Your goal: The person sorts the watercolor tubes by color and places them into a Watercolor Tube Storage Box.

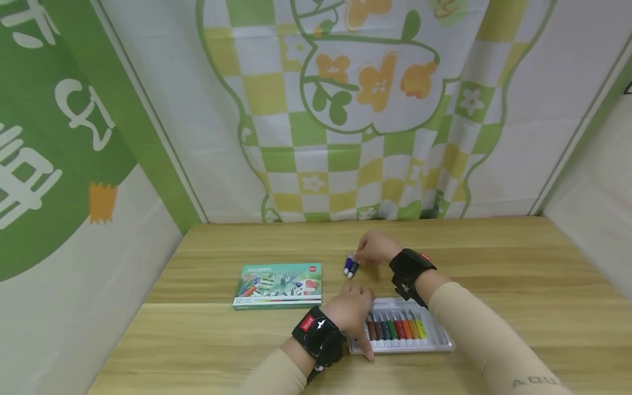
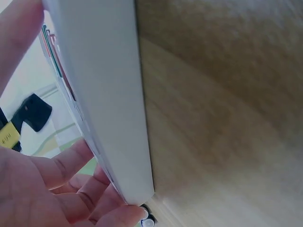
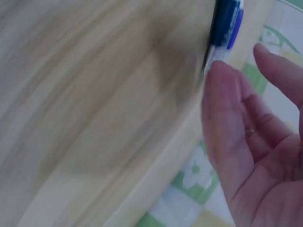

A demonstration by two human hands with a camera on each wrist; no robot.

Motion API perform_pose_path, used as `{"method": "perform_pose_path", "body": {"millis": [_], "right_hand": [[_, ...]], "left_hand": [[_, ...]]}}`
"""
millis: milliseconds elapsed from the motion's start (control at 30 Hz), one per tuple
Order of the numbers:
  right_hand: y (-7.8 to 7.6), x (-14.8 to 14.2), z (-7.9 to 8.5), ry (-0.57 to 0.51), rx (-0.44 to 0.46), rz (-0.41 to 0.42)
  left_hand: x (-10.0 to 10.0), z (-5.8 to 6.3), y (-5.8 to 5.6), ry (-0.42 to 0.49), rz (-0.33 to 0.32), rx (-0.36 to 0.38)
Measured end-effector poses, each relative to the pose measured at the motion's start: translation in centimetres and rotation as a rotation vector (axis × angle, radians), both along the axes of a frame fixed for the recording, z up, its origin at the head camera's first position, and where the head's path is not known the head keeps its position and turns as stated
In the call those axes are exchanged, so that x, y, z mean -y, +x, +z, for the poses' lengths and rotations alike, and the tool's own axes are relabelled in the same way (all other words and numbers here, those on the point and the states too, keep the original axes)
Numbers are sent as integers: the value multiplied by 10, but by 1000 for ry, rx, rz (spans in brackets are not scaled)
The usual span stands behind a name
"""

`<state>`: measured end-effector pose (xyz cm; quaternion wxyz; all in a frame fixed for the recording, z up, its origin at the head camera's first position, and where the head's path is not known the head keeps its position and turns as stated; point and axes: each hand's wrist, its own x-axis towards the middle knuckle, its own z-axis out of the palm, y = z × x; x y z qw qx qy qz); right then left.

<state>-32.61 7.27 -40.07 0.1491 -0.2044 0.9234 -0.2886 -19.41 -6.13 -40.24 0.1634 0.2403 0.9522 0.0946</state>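
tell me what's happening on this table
A person's left hand grips the left end of a white tray holding a row of coloured paint tubes. The right hand is beyond the tray, its fingertips at the far end of a navy tube, which lies beside a violet-blue tube on the wooden table. A teal box printed with plants lies flat to the left.

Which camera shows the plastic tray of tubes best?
The head view: it shows the tray from above with its paint tubes, though the left hand partly covers one end. The left wrist view shows mainly the tray's side; the right wrist view, none.
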Motion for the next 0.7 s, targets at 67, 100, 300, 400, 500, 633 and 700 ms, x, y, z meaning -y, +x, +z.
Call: {"method": "perform_pose_path", "body": {"millis": [67,100,300,400,500,633,700], "right_hand": [[1,5,-1,14,22,-19],[2,7,-1,26,33,-25],[3,15,1,26,93,-61],[2,16,1,-6,137,-79],[1,17,-2,-27,167,-90],[1,18,-4,-31,188,-91],[2,19,-5,-27,193,-89]], "left_hand": [[-2,0,-1,-7,-2,4],[-3,0,-1,-10,-2,6],[-4,4,-1,-25,-7,3],[-3,5,-1,-24,-5,5],[-3,5,-1,-19,-2,8],[-2,4,-2,-21,-1,10],[-2,3,-2,-22,-3,10]]}}
